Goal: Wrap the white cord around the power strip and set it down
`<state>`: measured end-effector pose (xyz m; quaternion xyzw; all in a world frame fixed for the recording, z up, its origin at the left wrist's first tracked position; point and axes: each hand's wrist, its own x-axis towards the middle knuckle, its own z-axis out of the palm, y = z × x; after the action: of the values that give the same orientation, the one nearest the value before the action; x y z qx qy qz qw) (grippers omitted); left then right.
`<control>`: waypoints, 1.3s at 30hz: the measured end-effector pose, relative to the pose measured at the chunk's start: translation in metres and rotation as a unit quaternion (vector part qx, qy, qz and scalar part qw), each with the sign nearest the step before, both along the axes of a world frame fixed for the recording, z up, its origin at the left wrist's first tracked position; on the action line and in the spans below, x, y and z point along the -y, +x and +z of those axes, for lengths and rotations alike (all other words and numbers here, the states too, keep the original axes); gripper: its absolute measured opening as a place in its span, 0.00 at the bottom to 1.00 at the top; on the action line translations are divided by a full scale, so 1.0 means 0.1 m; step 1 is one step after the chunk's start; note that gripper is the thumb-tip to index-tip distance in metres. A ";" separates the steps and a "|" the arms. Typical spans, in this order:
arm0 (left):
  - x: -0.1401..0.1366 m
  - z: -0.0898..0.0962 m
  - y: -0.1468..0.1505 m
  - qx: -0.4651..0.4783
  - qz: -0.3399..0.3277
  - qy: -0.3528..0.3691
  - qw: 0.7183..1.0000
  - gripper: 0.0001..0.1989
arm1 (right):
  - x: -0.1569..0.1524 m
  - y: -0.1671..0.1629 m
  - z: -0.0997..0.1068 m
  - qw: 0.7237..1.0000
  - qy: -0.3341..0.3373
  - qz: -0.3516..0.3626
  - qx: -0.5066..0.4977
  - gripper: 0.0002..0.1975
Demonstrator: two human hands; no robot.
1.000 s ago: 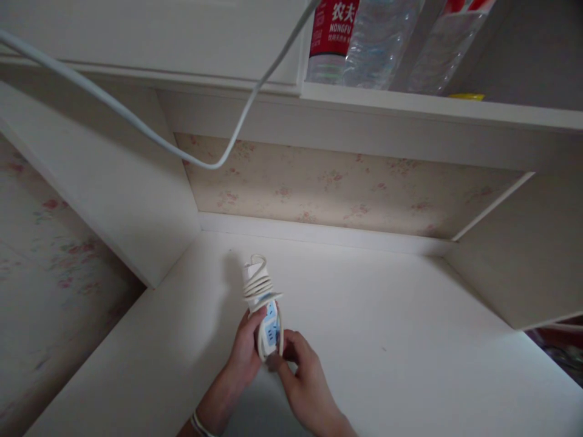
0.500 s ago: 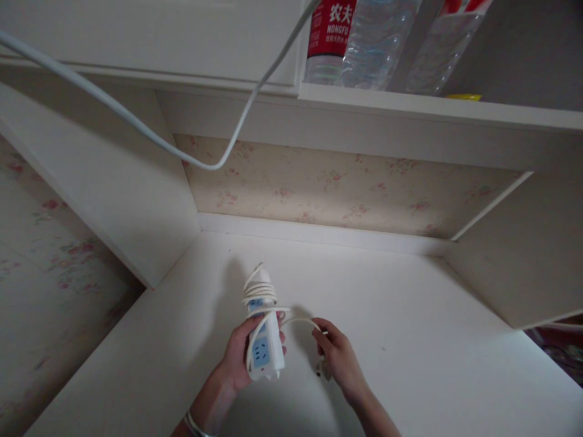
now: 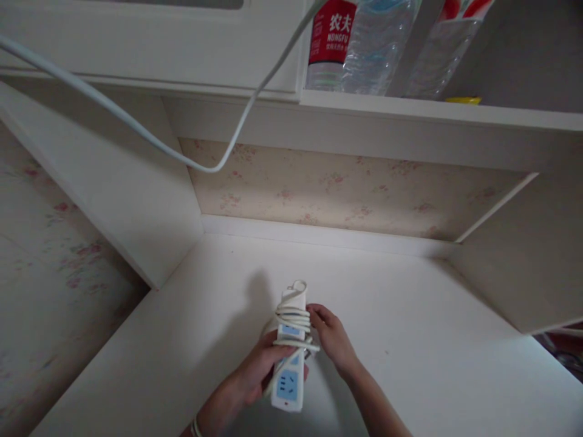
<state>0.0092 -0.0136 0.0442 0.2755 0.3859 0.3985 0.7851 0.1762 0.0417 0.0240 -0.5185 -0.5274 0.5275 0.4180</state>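
My left hand (image 3: 262, 367) is wrapped around a white power strip (image 3: 296, 391) with blue socket faces. A white cord (image 3: 293, 315) is wound several times around the strip's upper part, and a looser turn crosses its middle. At the strip's right side, my right hand (image 3: 334, 340) is closed with its fingertips against the cord. What lies between those fingertips is partly hidden behind the strip. A plug end (image 3: 310, 351) shows dimly beside the strip, between the two hands.
A white desk top (image 3: 387, 291) spreads beneath the hands, with side panels left and right. A thick white cable (image 3: 207, 169) hangs across the upper view. Plastic bottles (image 3: 378, 48) stand on the shelf (image 3: 432, 108) above.
My left hand has moved the power strip right and turned it more upright. My right hand has come from lower right, where it held out the cord, up against the strip's side.
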 end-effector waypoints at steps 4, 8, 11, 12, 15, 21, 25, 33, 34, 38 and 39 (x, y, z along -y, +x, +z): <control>-0.07 0.00 0.04 -0.041 0.086 0.051 0.994 0.18 | 0.32 -0.09 -0.04 0.991 -0.086 0.005 -0.104 0.24; -0.12 -0.04 0.05 -0.120 0.069 0.075 0.988 0.20 | 0.59 -0.13 0.08 0.973 -0.129 0.104 -0.161 0.25; -0.12 -0.05 0.07 -0.156 0.047 0.097 0.982 0.20 | 0.65 -0.13 0.20 0.970 -0.149 0.119 -0.154 0.25; -0.11 -0.05 0.07 -0.157 0.033 0.100 0.982 0.21 | 0.64 -0.12 0.23 0.966 -0.164 0.120 -0.160 0.23; -0.07 -0.06 0.06 -0.140 -0.014 0.098 0.985 0.23 | 0.61 -0.09 0.29 0.947 -0.203 0.128 -0.215 0.18; 0.11 -0.03 -0.21 -0.203 -0.069 0.140 0.967 0.21 | 0.50 0.09 0.26 0.958 -0.191 0.058 -0.206 0.17; -0.01 0.22 -0.43 -0.354 -0.065 0.294 0.886 0.10 | 0.44 0.27 0.32 0.978 -0.146 0.109 -0.103 0.18; -0.77 0.37 -0.72 -0.473 0.037 0.333 0.815 0.12 | 0.50 0.51 0.61 0.927 -0.211 0.287 -0.121 0.24; -0.79 0.32 -0.75 -0.479 0.018 0.332 0.813 0.12 | 0.49 0.51 0.61 0.929 -0.207 0.271 -0.145 0.27; -0.66 0.27 -0.83 -0.452 -0.126 0.353 0.810 0.16 | 0.38 0.52 0.53 0.972 -0.110 0.115 -0.174 0.25; -0.61 0.31 -0.86 -0.439 -0.150 0.360 0.810 0.17 | 0.35 0.53 0.50 0.981 -0.087 0.078 -0.154 0.23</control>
<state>-0.0765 0.0474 0.0753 0.7384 0.4723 0.2224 0.4269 0.2287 0.0072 0.0737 -0.4226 -0.4480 0.6757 0.4052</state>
